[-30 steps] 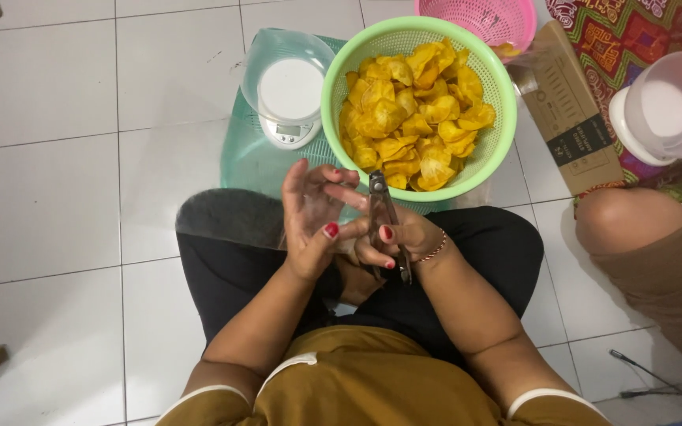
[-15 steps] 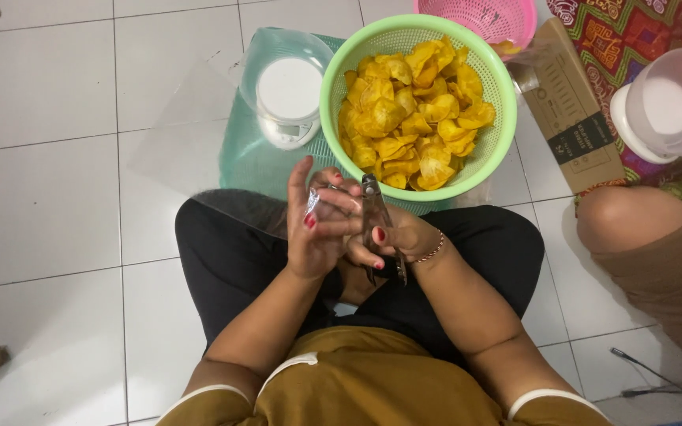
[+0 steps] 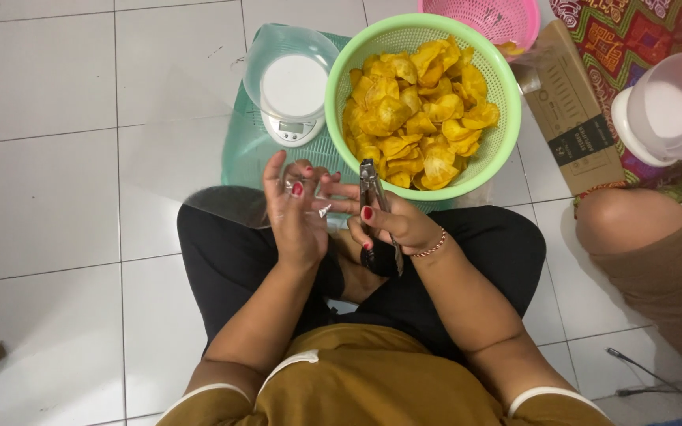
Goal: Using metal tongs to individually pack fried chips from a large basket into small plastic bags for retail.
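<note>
Head view: right hand clenched around metal tongs, tips toward green basket; left hand spread open.

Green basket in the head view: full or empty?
Full. The green basket holds a heap of yellow chips nearly up to its rim, hiding its bottom.

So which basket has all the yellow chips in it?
The big light-green basket, right in front of the hands. The pink basket behind it sits at the picture's top edge, with far fewer chips showing.
</note>
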